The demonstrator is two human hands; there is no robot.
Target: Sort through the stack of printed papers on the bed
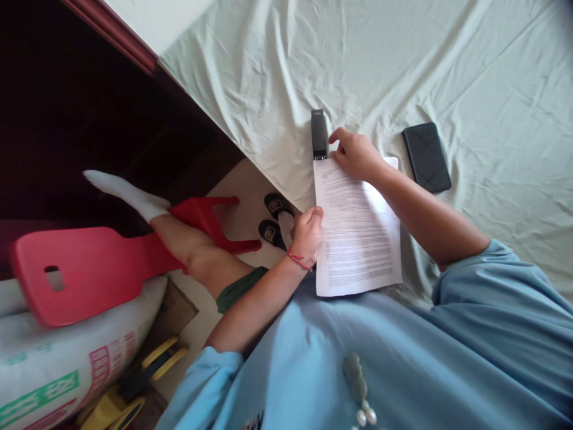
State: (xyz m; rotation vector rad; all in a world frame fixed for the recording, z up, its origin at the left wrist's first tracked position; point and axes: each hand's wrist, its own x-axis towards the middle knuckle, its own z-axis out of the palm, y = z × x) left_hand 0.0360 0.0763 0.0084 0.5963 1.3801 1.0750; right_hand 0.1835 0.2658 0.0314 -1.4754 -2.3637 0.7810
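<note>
A stack of printed paper sheets lies on a pale green bedsheet in front of me. My left hand grips the sheets' left edge, thumb on top. My right hand presses on the top right part of the sheets, fingers curled, right next to a black stapler. The stapler lies at the sheets' top left corner, its mouth at the paper's edge. I cannot tell whether the corner is inside the stapler's jaws.
A black wallet-like case lies on the sheet to the right. Left of the bed are a red plastic stool, my leg in a white sock, black slippers on the floor, and a printed sack.
</note>
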